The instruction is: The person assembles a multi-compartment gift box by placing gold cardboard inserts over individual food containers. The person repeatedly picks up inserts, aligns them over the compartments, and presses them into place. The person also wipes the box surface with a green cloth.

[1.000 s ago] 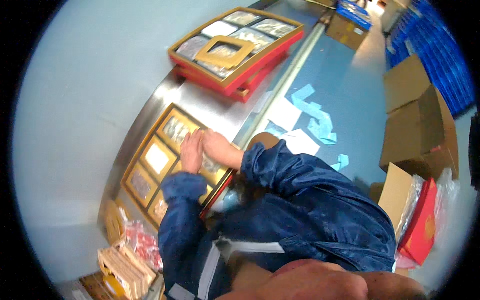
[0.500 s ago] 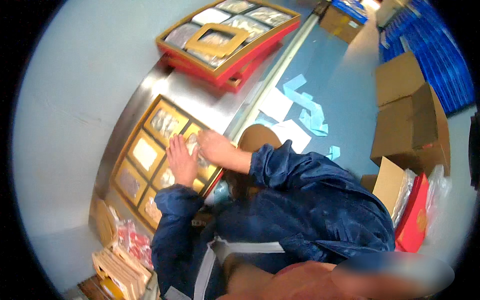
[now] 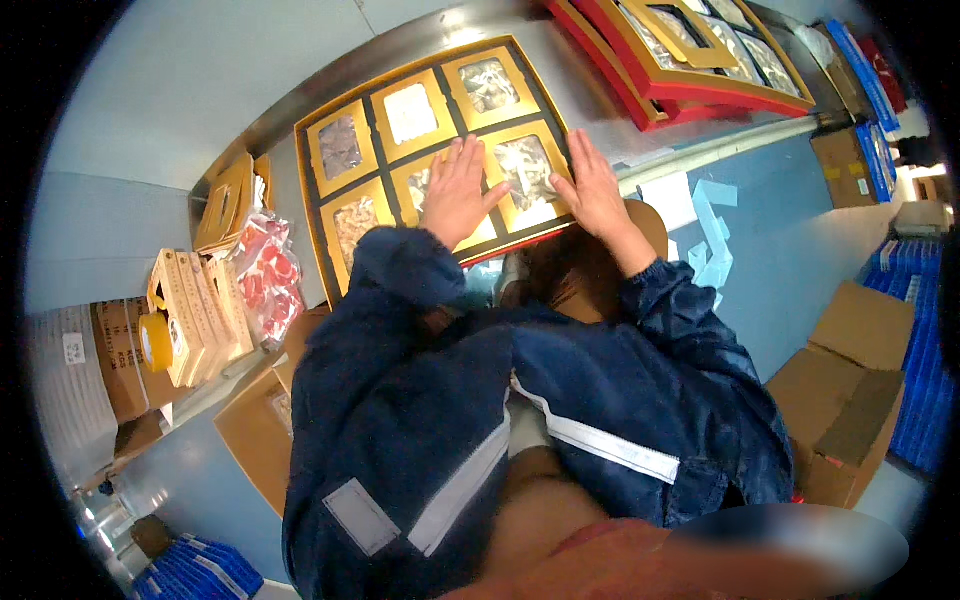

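Note:
In front of me a shallow gift box (image 3: 543, 90) with a gold rim and black dividers lies on the metal table. Each compartment shows a gold windowed panel over a clear packet of dried goods. My left hand (image 3: 462, 195) rests fingers outstretched on the lower middle panel (image 3: 408, 190), hiding much of it; its thumb reaches the lower right panel (image 3: 545, 140). At the box's right edge is my right hand (image 3: 598, 190), fingers straight, thumb against that same lower right panel. Neither hand grips anything.
More red-and-gold boxes (image 3: 680, 75) are stacked at the far right, a loose gold frame (image 3: 690, 40) on top. On the left stand gold panels (image 3: 222, 210), red-and-clear packets (image 3: 268, 275), wooden pieces (image 3: 190, 320) and yellow tape (image 3: 155, 342). An open carton (image 3: 840, 390) stands right.
My view has turned, so the box now appears more upright. My hands have moved apart; the right has gone from the lower right panel's window to the box's right edge.

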Demonstrator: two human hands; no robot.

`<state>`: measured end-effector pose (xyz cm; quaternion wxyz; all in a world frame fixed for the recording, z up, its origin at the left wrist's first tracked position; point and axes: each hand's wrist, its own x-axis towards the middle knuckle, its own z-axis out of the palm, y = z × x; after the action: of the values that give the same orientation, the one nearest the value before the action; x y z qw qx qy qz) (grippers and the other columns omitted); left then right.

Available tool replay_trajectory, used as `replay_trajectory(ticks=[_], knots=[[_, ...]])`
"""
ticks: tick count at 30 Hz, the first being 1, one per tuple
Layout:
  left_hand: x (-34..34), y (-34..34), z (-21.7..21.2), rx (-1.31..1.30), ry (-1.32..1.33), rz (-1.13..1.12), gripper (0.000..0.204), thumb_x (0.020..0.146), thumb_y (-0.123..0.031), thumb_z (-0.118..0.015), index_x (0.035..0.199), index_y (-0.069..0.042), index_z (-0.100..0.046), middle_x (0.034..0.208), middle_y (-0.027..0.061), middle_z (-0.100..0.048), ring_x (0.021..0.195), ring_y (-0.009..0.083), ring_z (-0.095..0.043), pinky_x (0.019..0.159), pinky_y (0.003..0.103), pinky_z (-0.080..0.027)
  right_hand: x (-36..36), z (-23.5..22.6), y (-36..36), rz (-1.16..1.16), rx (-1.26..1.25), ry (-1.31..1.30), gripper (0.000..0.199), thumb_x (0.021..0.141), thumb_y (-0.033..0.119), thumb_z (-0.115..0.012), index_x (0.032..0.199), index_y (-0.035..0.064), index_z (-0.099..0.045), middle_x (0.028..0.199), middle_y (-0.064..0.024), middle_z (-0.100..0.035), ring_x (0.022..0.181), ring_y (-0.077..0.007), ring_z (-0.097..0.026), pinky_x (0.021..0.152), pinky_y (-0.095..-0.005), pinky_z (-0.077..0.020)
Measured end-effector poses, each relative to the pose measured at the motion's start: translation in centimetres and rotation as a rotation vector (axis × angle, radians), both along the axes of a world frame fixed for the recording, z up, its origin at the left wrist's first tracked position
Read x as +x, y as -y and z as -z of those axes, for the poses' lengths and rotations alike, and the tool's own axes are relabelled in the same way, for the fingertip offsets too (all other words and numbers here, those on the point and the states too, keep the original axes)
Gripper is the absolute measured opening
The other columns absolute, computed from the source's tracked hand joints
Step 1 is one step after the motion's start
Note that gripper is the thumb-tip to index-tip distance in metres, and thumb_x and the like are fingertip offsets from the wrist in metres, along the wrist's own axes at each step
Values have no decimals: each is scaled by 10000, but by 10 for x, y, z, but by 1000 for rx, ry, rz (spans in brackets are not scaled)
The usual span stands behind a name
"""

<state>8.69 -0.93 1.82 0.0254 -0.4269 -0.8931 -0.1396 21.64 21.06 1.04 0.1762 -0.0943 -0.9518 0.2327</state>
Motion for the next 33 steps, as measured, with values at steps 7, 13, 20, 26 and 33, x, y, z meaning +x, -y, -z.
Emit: replay_trajectory(ticks=[7,13,20,26,33], knots=[[-63,236,0,384,106,-641,550,965,-293,-613,1388,37,-491,1285,273,-607,1207,420,-573,1006,458,-443,34,-11,-29,125,-800,427,632,1003,430,-585,1381,-75,-543,1347,-257,-606,1278,-288,-567,1087,-354,-414],[-37,282,72,615,801,-784,564,998,-325,-598,1411,41,-483,1240,185,-642,1126,286,-616,960,368,-470,19,41,-12,282,-917,159,609,995,489,-563,1321,-24,-601,1259,-262,-646,1181,-335,-617,994,-396,-461],[-18,242,-1,631,608,-736,683,954,-403,-641,1459,12,-441,1390,189,-554,1217,301,-566,1031,412,-447,-50,31,-17,269,-541,180,758,963,676,-445,1253,2,-639,1105,-243,-712,1063,-408,-675,927,-492,-502],[7,229,-25,137,-171,-705,771,941,-381,-594,1517,62,-337,1502,281,-438,1379,403,-424,1172,467,-306,-51,-1,15,-122,-462,151,645,950,462,-623,1404,12,-536,1423,-233,-534,1306,-390,-503,1124,-458,-372],[-41,178,-23,464,-2,-461,572,935,-88,-605,1439,108,-417,1443,295,-482,1367,402,-438,1166,422,-310,100,-265,26,-874,-257,-633,263,919,182,-671,1139,38,-668,1099,-151,-688,996,-285,-633,803,-352,-501]])
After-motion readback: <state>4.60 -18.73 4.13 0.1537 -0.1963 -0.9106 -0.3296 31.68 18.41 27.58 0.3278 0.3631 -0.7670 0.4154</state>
